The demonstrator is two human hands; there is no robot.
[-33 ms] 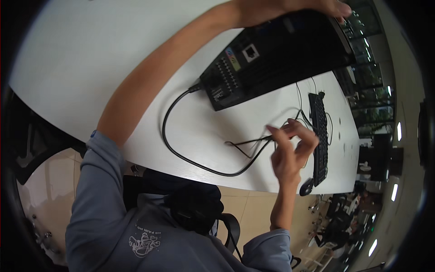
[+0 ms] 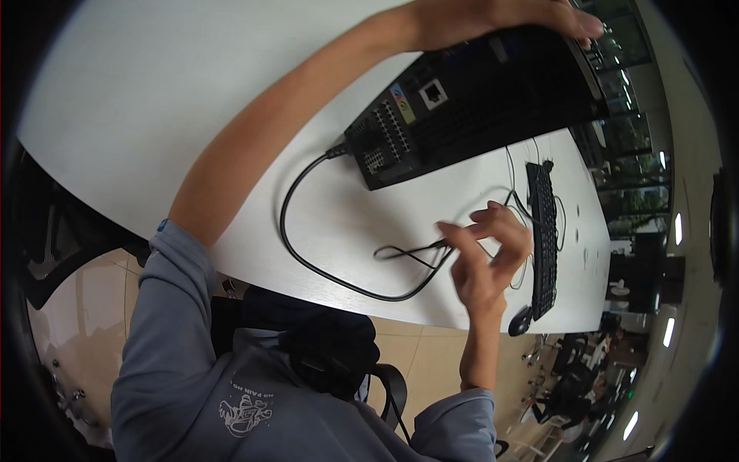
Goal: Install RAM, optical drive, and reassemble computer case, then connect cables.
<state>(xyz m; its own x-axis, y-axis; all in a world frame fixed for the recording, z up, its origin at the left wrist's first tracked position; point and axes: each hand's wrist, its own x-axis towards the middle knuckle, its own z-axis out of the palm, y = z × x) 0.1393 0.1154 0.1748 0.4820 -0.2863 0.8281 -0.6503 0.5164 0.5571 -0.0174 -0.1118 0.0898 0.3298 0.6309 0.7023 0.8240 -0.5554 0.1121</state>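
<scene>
A black computer tower [image 2: 508,96] stands tilted on the white table, its back panel of sockets facing me. My left hand [image 2: 566,21] reaches across its top, fingers bent over the far right edge and gripping it. A thick black power cable [image 2: 286,231] is plugged into the back panel and curves round to my right hand [image 2: 493,250]. That hand is closed in a loose pinch on the cable, above the table. Beside its fingertips hangs a thin black cable loop [image 2: 400,252]. What lies inside the fingers is partly hidden.
A black keyboard [image 2: 544,239] lies to the right, with a mouse [image 2: 520,320] near the table's edge. Thin cords [image 2: 514,181] run between the tower and keyboard. Office chairs [image 2: 58,246] stand left of and below the white table [image 2: 154,85].
My right hand has shifted slightly left, carrying the cable and thin loop with it. The tower and my left hand have moved a little right and down.
</scene>
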